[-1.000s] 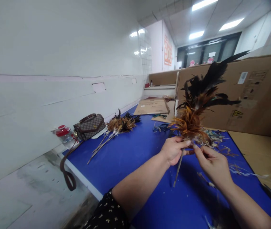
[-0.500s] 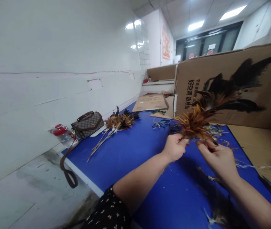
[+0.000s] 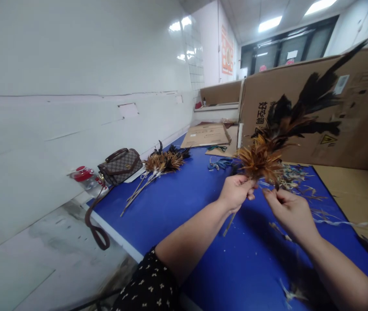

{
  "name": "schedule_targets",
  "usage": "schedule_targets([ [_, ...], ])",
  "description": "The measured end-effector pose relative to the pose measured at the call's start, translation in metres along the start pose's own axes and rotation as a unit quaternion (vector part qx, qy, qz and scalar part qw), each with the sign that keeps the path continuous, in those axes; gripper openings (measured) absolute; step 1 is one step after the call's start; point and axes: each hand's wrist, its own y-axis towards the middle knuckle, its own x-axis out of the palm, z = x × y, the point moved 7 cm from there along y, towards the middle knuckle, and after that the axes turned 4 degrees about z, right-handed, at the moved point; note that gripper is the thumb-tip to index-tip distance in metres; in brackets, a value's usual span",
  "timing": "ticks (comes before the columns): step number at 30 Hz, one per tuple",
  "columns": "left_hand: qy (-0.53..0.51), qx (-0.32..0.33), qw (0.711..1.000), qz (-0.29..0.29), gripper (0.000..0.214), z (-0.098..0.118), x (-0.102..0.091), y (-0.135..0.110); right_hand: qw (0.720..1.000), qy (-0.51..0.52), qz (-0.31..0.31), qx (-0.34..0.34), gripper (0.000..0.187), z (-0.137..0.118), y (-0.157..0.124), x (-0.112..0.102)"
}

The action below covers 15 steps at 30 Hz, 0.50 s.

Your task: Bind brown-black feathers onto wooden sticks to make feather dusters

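A feather duster (image 3: 259, 159) with orange-brown feathers low down and long black ones at its tip leans up and to the right. My left hand (image 3: 237, 193) is closed around its stick just under the feathers, and the stick's bare end sticks out below the fist. To the right of the lowest feathers, my right hand (image 3: 289, 209) is closed, thumb and fingertips pinched together. What those fingertips hold, if anything, I cannot make out. More feather dusters (image 3: 166, 162) lie on the blue table (image 3: 174, 203) at the left, their thin sticks pointing toward me.
A checked handbag (image 3: 121, 166) and a red-lidded bottle (image 3: 88, 179) stand by the wall. Blue cord (image 3: 219, 163) and flat cardboard (image 3: 205, 134) lie farther back. A large cardboard box (image 3: 316, 142) rises behind the duster. Loose feathers (image 3: 296, 177) and white twisted string (image 3: 349, 223) lie right.
The duster has turned more upright, and its stick now shows below my left hand. My right hand has come slightly away from the feathers. The view has shifted a little.
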Motion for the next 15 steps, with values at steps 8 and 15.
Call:
schedule_targets([
  [8,0.038,0.032,0.998,0.027,0.046,-0.005,-0.002,-0.001,0.999,0.004,-0.040,0.029,0.065,0.013,0.001,0.000],
  [15,0.258,0.238,0.936,0.036,0.024,0.016,0.007,-0.020,0.996,-0.061,-0.012,0.066,0.070,0.029,0.007,-0.011],
])
